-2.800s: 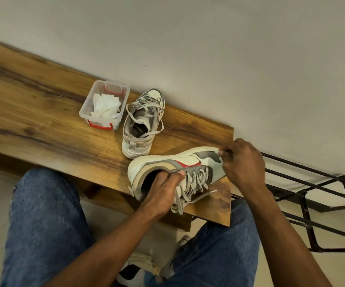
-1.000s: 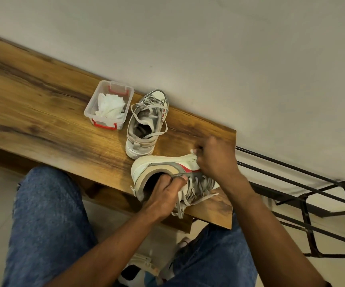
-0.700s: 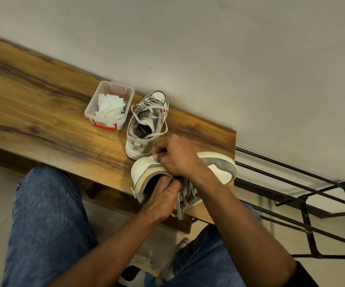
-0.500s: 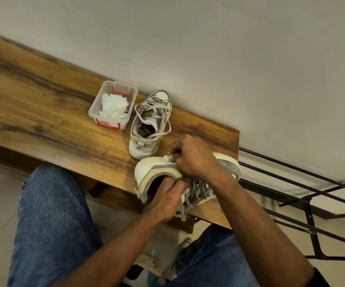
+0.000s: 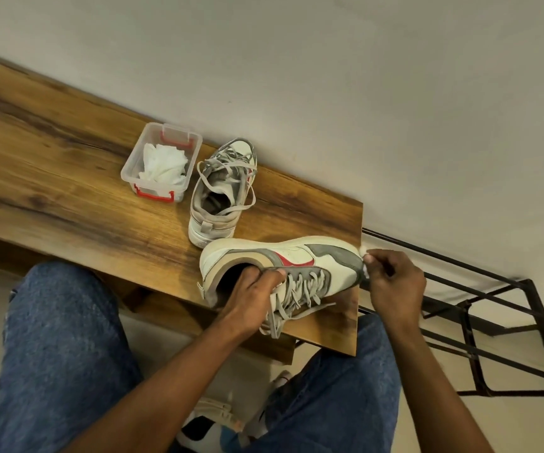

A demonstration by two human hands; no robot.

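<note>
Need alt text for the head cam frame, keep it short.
A person's left hand grips the collar of a white-and-grey sneaker lying on its side at the end of a wooden table, while the right hand pinches a white wipe at its toe. Behind stand a second sneaker and a clear box of wipes.

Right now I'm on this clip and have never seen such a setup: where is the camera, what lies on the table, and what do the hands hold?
No machine here: a person works with two bare hands. The single picture comes from a camera worn on the head, looking forward and down, so the knees in jeans show below. On the wooden table stand a clear box of white tissues and a loose-laced sneaker; nearer the corner a second sneaker lies tipped on its side. The left hand grips that second sneaker at its opening; the right hand pinches a small white wipe at its toe.
</note>
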